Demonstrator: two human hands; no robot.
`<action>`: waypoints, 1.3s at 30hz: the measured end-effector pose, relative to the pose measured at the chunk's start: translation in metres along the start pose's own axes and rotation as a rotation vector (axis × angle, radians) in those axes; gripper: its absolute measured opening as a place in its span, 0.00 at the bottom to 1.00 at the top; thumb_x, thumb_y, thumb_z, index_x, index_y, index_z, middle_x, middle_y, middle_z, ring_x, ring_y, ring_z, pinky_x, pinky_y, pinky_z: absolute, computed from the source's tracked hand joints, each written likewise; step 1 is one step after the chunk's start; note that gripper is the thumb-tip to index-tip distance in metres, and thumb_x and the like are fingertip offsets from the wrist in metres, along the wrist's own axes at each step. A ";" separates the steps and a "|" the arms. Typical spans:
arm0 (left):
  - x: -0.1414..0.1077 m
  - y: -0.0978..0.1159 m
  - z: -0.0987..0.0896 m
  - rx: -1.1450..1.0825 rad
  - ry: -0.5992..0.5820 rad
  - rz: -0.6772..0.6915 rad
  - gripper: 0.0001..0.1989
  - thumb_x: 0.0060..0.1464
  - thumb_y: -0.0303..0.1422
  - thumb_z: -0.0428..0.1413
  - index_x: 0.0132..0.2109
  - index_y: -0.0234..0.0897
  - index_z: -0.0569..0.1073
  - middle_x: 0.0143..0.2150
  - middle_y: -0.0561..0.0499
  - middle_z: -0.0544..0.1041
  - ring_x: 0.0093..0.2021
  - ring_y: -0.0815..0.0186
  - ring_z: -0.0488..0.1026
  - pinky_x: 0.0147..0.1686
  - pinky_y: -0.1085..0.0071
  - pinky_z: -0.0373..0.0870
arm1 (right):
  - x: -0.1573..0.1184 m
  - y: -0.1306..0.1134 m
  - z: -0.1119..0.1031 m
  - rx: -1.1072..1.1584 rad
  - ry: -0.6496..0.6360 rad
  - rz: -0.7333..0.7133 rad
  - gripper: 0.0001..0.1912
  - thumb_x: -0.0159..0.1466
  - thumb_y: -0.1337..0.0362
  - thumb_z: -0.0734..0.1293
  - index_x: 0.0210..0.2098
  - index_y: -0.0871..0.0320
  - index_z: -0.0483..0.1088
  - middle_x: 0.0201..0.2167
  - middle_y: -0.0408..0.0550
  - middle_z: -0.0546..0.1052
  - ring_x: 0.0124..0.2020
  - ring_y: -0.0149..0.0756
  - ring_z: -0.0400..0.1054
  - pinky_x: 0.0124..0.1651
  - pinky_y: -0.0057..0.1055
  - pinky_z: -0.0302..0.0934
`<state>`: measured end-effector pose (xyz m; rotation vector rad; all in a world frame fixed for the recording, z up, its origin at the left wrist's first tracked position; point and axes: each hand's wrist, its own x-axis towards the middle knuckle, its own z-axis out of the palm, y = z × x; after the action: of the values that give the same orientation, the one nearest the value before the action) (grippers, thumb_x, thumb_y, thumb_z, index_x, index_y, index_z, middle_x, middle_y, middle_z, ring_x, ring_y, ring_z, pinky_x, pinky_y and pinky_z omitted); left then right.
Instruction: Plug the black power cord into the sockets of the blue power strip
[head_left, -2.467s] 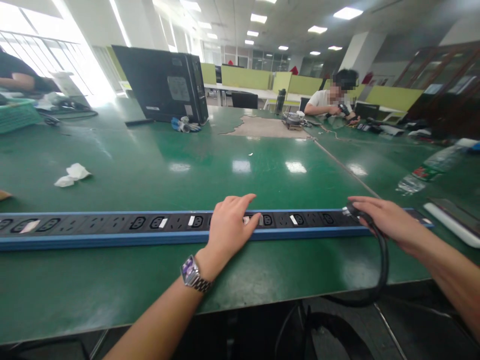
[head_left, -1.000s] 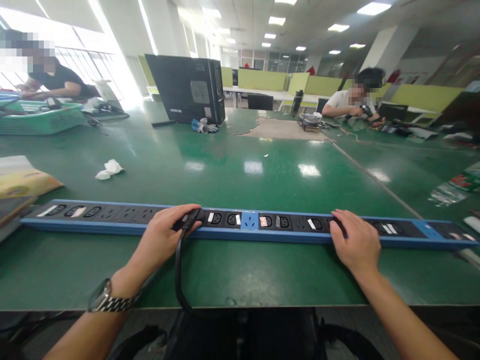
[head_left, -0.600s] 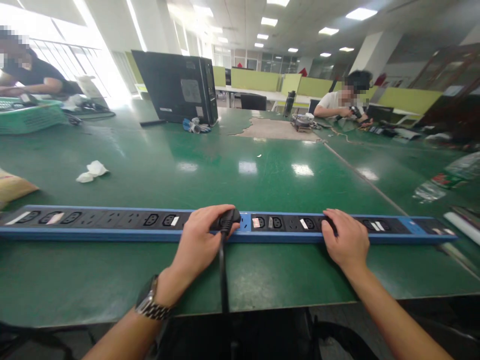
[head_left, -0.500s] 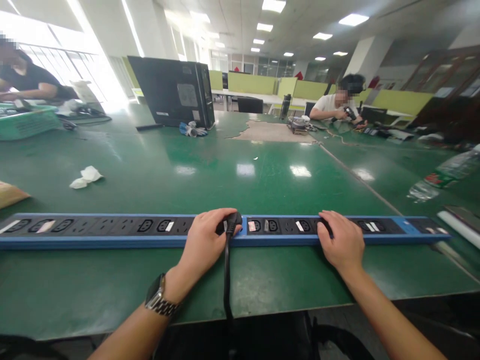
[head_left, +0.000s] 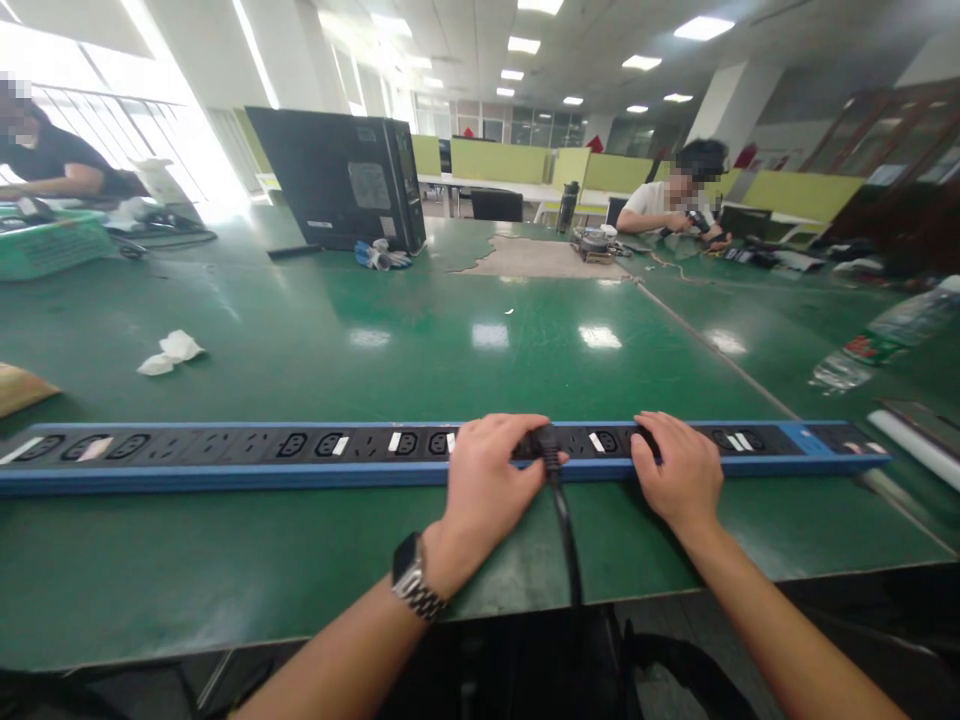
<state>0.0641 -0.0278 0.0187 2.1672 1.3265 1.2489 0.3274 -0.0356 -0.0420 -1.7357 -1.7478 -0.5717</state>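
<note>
A long blue power strip (head_left: 225,478) with black sockets, some marked by small white stickers, lies across the table in front of me. My left hand (head_left: 491,475) pinches a black plug (head_left: 550,440) over the strip, right of its middle. Its black cord (head_left: 568,540) hangs down over the table's front edge. Whether the plug's pins sit in a socket is hidden. Farther right, my right hand (head_left: 682,475) is clasped over the strip, with fingers at its far edge and thumb on the near side.
On the green table (head_left: 420,370) stand a black computer case (head_left: 337,180) and gloves (head_left: 382,255). Crumpled tissue (head_left: 172,352) lies left, a plastic bottle (head_left: 885,335) right. A green basket (head_left: 52,245) is at far left. Two other people sit beyond.
My left hand has moved right along the strip with the plug, uncovering sockets where it was. My right hand stays at about the same place.
</note>
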 end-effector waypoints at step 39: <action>0.014 0.014 0.047 0.306 -0.238 0.136 0.11 0.55 0.32 0.59 0.46 0.42 0.74 0.45 0.48 0.80 0.51 0.55 0.73 0.47 0.57 0.65 | -0.001 -0.002 0.002 0.041 -0.023 0.027 0.18 0.66 0.59 0.59 0.47 0.59 0.74 0.49 0.53 0.79 0.54 0.46 0.69 0.57 0.42 0.56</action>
<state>0.1121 -0.0157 0.0077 2.5598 1.3608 0.8384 0.3249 -0.0357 -0.0437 -1.7419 -1.7370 -0.5030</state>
